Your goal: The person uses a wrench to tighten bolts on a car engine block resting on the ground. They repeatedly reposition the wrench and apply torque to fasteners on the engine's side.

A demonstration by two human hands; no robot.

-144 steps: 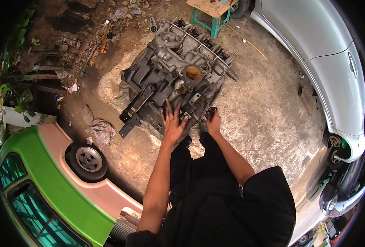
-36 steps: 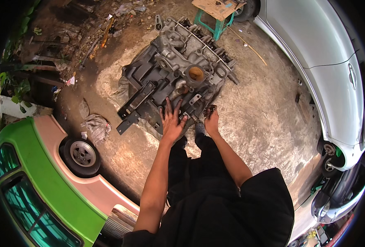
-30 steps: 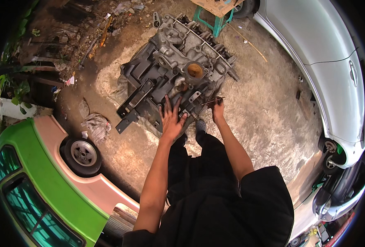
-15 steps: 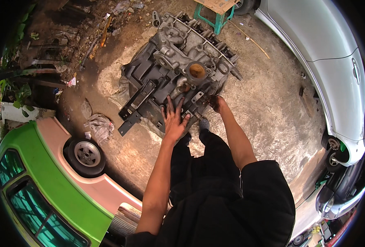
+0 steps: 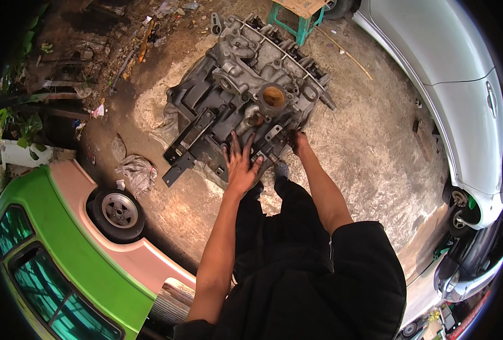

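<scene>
A greasy metal engine (image 5: 246, 85) sits on the ground in front of me, with a round port (image 5: 273, 97) on its upper side. My left hand (image 5: 242, 170) lies on its near side, with blackened fingers spread and stretched out. A black metal bracket (image 5: 190, 139) juts out to the left of that hand. At the engine's near right corner is my right hand (image 5: 298, 144), its fingers curled in against the dark parts. What those fingers grip is hidden. Between my hands lies a small light plate with holes (image 5: 273, 132).
A green and pink vehicle (image 5: 81, 226) stands at the lower left, and a silver car (image 5: 433, 51) at the right. Behind the engine is a green stool (image 5: 300, 25). Crumpled cloth (image 5: 139, 171) lies on the concrete; debris (image 5: 144, 42) covers the far left ground.
My right hand has shifted very slightly at the engine's corner. My left hand keeps its place.
</scene>
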